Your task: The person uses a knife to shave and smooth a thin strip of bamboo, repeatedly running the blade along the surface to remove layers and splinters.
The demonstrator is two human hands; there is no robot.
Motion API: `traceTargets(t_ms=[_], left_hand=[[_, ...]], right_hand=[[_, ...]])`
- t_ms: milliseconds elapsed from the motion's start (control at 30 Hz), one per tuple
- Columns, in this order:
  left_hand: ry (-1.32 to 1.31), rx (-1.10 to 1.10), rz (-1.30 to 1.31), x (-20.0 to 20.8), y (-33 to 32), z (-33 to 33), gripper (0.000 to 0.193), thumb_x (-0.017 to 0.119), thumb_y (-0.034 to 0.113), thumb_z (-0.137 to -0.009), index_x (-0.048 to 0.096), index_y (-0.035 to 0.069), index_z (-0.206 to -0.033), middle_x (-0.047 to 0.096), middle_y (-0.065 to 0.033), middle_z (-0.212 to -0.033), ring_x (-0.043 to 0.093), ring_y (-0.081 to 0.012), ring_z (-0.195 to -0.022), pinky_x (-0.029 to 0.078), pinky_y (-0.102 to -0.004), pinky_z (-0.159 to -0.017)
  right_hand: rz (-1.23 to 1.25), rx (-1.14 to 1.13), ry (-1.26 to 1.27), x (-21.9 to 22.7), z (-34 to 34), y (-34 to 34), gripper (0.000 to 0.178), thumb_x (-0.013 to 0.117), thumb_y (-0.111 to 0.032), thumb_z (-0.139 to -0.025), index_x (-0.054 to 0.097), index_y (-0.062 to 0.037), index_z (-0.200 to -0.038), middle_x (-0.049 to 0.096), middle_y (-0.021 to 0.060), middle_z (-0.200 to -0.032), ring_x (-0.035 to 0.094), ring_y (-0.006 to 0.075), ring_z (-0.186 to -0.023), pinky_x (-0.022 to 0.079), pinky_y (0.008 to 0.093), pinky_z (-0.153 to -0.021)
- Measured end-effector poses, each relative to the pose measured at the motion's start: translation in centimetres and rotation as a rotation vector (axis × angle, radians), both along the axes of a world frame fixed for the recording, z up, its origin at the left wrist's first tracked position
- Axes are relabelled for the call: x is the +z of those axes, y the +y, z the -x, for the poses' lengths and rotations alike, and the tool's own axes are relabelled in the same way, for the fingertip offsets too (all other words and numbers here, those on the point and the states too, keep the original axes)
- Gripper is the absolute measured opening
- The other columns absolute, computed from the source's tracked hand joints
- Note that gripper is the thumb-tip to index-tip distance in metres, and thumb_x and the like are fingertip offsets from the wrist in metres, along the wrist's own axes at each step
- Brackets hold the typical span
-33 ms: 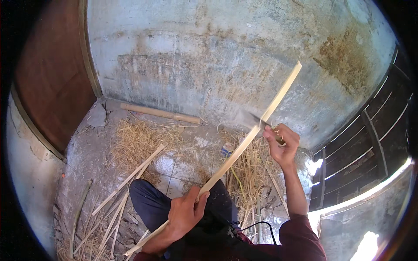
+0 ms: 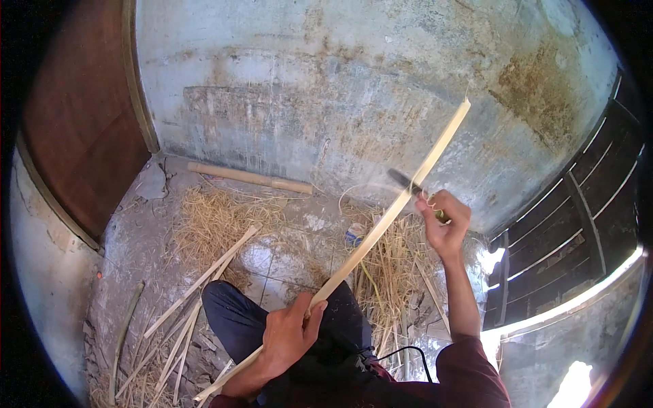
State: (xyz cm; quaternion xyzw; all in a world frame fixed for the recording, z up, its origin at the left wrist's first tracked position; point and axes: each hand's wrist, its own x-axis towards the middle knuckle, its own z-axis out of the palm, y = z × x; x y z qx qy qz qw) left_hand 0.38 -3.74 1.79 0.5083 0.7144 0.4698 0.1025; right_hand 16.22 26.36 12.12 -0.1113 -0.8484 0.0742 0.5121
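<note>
A long pale bamboo strip [image 2: 368, 243] slants from my lap up to the right. My left hand [image 2: 291, 334] is closed around its lower part, near my knees. In my right hand [image 2: 446, 221] is a knife, its dark blade [image 2: 403, 180] lying across the upper part of the strip. The knife's handle is mostly hidden by my fingers. A thin curled shaving [image 2: 367, 186] arcs out to the left of the blade, and smaller curls hang by my right fingers.
Straw-like shavings [image 2: 211, 221] lie heaped on the floor ahead, with a bamboo pole [image 2: 250, 177] along the wall. Several cut strips [image 2: 182, 333] rest to my left. A pile of strips and shavings [image 2: 389, 285] sits to my right. A slatted wooden panel [image 2: 568, 231] stands at far right.
The knife blade, blurred before, shows clearly now. My right hand has shifted very slightly right, and a long curled shaving now stands out left of the blade. My left hand stays put.
</note>
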Motion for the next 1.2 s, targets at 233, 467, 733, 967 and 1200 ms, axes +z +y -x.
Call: traceTargets(t_ms=[233,467,733,967,1200], left_hand=[[-0.003,-0.01,0.021,-0.6,-0.2,0.0,0.024,0.071,0.02,-0.105,0.056,0.004,-0.094,0.06,-0.0167,-0.058,0.066,-0.0406,-0.053,0.047,-0.0488,-0.046],[0.036,0.007,0.034,-0.8,-0.8,0.0,0.024,0.07,0.02,-0.104,0.056,0.004,-0.094,0.061,-0.0168,-0.058,0.066,-0.0398,-0.053,0.049,-0.0491,-0.047],[0.042,0.005,0.026,-1.3,-1.0,0.3,0.024,0.071,0.02,-0.104,0.056,0.004,-0.093,0.061,-0.0168,-0.059,0.066,-0.0395,-0.053,0.048,-0.0486,-0.047],[0.026,-0.047,0.095,-1.6,-2.1,-0.2,0.025,0.069,0.023,-0.105,0.057,0.005,-0.094,0.062,-0.0173,-0.059,0.066,-0.0409,-0.054,0.049,-0.0514,-0.049],[0.05,-0.038,0.136,-2.4,-1.4,0.4,0.025,0.067,0.024,-0.106,0.057,0.004,-0.095,0.063,-0.0188,-0.059,0.066,-0.0439,-0.056,0.051,-0.0537,-0.052]], right_hand=[[-0.001,0.04,0.091,-1.0,-0.6,3.1,0.012,0.085,0.004,-0.086,0.073,0.0034,-0.085,0.064,0.0093,-0.068,0.058,0.016,-0.06,0.042,0.0301,-0.056],[0.028,0.017,0.075,-0.5,-0.7,3.8,0.008,0.084,0.003,-0.088,0.076,0.0033,-0.089,0.073,0.012,-0.076,0.067,0.0149,-0.066,0.049,0.027,-0.061],[0.135,-0.114,0.031,-0.1,-1.5,5.2,0.009,0.083,0.0,-0.091,0.074,0.0038,-0.089,0.079,0.0141,-0.086,0.073,0.0151,-0.075,0.053,0.0275,-0.066],[0.127,-0.235,0.219,1.3,-4.9,13.9,0.015,0.077,-0.009,-0.099,0.073,0.0037,-0.092,0.08,0.0129,-0.089,0.074,0.0156,-0.086,0.055,0.0285,-0.079],[0.21,-0.207,0.074,-0.4,-4.7,14.9,0.016,0.077,-0.008,-0.099,0.071,0.0051,-0.092,0.076,0.008,-0.087,0.067,0.0109,-0.086,0.052,0.0276,-0.081]])
